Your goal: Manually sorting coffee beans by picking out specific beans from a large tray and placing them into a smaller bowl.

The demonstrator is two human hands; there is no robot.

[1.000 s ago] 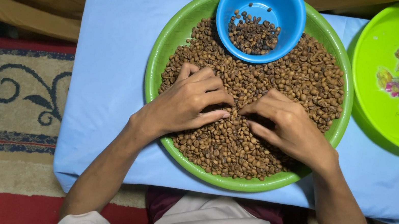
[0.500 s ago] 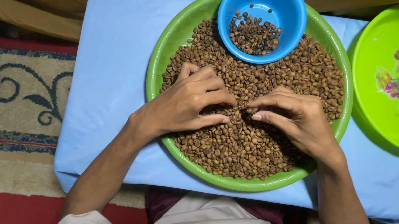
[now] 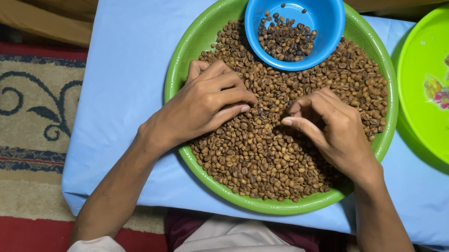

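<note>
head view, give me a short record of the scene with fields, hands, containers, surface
left hand: left hand lies palm down on the brown coffee beans, fingers curled
right hand: right hand rests on the beans, fingertips bent inward; whether it pinches a bean cannot be told
main container: round green plastic tray filled with the beans
inner container: small blue plastic bowl at the tray's far edge, holding a few darker beans
other container: empty lime green tray with flower print to the right
surface: light blue covered table over a patterned rug

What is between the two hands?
Only brown beans on the green tray lie between the left hand and right hand, seen from the head view.
</note>
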